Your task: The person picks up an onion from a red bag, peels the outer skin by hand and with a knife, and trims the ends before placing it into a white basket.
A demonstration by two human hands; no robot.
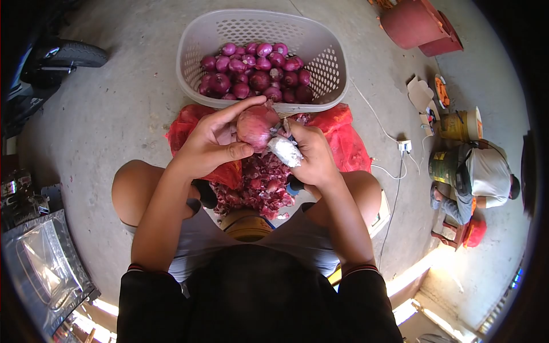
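My left hand (214, 137) is closed around a red onion (255, 127), thumb below it and fingers along its far side. Against the onion's right side, my right hand (313, 150) grips what looks like a small knife with a crumpled white wrapping (285, 151); a short dark, metallic part shows near the onion, but the edge is hard to make out. Under my hands lies a heap of red onion skins (260, 191). Just beyond them, a grey plastic basket (186, 63) holds many red onions (260, 80).
Red mesh bags (346, 140) lie between my knees and the basket. A power strip (404, 145) with cables is on the floor at right. Farther right, a person (489, 171) sits beside buckets (457, 124). A motorbike wheel (77, 54) stands at upper left.
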